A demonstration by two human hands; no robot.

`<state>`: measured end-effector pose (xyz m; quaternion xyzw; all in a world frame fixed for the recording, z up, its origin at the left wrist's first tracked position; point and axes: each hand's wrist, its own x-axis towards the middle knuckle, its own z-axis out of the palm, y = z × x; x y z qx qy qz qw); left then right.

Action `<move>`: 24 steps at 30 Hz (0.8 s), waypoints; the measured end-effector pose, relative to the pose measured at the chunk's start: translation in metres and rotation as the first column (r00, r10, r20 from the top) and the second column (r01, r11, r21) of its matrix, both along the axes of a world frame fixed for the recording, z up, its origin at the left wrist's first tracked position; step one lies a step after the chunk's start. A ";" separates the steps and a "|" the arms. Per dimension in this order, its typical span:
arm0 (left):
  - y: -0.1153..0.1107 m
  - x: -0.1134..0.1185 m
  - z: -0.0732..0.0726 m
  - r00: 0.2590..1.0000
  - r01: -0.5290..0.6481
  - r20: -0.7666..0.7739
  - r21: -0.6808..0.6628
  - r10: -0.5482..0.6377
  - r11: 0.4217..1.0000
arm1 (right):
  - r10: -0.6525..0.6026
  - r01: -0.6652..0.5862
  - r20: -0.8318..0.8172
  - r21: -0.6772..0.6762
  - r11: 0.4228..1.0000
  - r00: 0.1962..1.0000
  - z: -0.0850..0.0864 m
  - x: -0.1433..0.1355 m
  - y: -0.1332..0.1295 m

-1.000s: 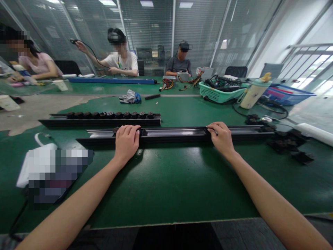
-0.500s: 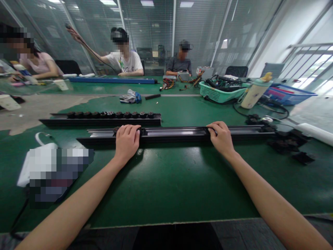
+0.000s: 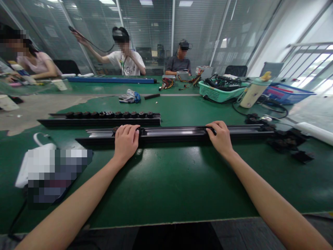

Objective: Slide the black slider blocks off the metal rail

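A long black rail with a shiny inner channel lies crosswise on the green table. My left hand is closed over its left part, fingers wrapped round small black pieces seated in the channel. Right of the middle, my right hand pinches a small black piece at the channel, mostly covered by the fingers. Behind and to the left lies a second black rail, its channel holding a row of several round black parts. More black parts are heaped at the first rail's right end.
A white device with a cable is at the left. Gloves and a short black strip lie farther back. A green basket, a cream bottle and a blue bin stand at the back right. Three people sit beyond.
Both my hands have stayed in nearly the same place on the rail. Across the table, the person in white has raised a second hand toward the head.
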<state>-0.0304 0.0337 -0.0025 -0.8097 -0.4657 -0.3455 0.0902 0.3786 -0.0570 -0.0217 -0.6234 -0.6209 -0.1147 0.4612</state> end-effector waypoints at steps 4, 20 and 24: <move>0.000 0.000 -0.001 1.000 0.001 -0.008 0.005 -0.001 1.000 | 0.003 -0.003 -0.028 0.004 1.000 1.000 0.000 0.001 0.000; 0.001 -0.001 -0.002 0.999 -0.015 -0.033 0.027 0.016 1.000 | -0.034 0.034 -0.027 -0.010 0.999 0.999 -0.001 0.010 -0.001; 0.001 -0.001 -0.002 0.999 -0.013 -0.030 0.029 0.014 0.999 | -0.052 0.051 -0.036 -0.017 0.999 0.998 0.000 0.010 -0.001</move>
